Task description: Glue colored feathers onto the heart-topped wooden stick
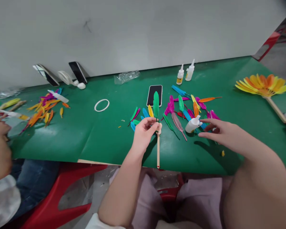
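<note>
My left hand is closed, its thumb and fingers pinching a green feather that stands upright. Just below the pinch is the pale round head of a wooden stick, which points toward the table's front edge. Thumb and fingers apart, my right hand is beside a small white glue bottle, which leans to one side. Whether the fingertips touch the bottle I cannot tell. Loose feathers lie about both hands, among them a pink feather and a magenta feather.
Behind the feathers lie a phone and two glue bottles. A white ring is left of centre. At right rests a yellow-orange feather fan. Another person's hand works at far left near orange feathers.
</note>
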{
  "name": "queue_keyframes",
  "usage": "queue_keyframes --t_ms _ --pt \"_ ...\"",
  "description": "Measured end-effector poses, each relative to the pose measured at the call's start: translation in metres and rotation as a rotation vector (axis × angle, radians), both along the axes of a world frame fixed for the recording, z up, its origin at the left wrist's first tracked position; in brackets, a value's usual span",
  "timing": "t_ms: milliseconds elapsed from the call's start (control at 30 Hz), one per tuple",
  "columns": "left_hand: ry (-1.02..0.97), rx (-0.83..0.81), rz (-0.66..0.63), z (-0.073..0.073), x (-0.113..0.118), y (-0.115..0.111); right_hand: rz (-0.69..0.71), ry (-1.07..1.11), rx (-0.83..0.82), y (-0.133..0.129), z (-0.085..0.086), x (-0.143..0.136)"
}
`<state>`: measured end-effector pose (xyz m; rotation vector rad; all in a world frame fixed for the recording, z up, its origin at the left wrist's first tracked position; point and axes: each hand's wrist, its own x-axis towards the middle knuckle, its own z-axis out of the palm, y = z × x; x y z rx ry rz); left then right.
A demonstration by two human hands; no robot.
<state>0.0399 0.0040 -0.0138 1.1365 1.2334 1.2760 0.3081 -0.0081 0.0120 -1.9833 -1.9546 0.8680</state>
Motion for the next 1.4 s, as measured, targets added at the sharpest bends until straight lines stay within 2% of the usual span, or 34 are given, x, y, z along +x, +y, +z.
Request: queue_keyframes --t_ms 100,200,333,400,533,800,1000,1100,1233,1400 --pt "0.097 0.007 -0.057 0.001 -0.001 0.000 0.020 -0.041 0.029 0.007 -0.008 -0.008" --pt "0.288 0.036 -0.046 0.003 -0.003 -0.001 0.054 -0.052 0.020 0.012 -0.011 -0.013" --pt "0.550 0.111 0.030 0.007 -0.005 -0.005 0.020 -0.098 0.015 0.006 -0.004 -0.010" --pt "0.574 0.124 0.049 0.008 -0.005 -0.005 -0.025 -0.119 0.041 0.000 0.003 -0.006" --pt "0.329 0.064 0.019 0.006 -0.006 -0.003 -0.095 -0.104 0.121 -0.008 0.010 -0.004" --pt "-0.137 0.029 0.003 0.010 -0.004 -0.006 0.020 -0.029 0.036 0.012 -0.007 -0.020" --pt "-0.144 -0.020 0.052 0.011 -0.004 -0.006 0.110 0.006 0.189 0.016 -0.011 -0.027" --pt "-0.163 -0.039 0.096 0.008 -0.006 -0.005 0.032 0.035 0.248 0.015 -0.008 -0.032" --pt "-0.227 -0.044 0.096 0.005 -0.007 -0.004 -0.125 0.366 0.306 0.007 0.003 -0.048" --pt "-0.280 -0.039 0.145 0.007 -0.007 -0.005 -0.152 0.793 0.465 -0.001 0.012 -0.074"
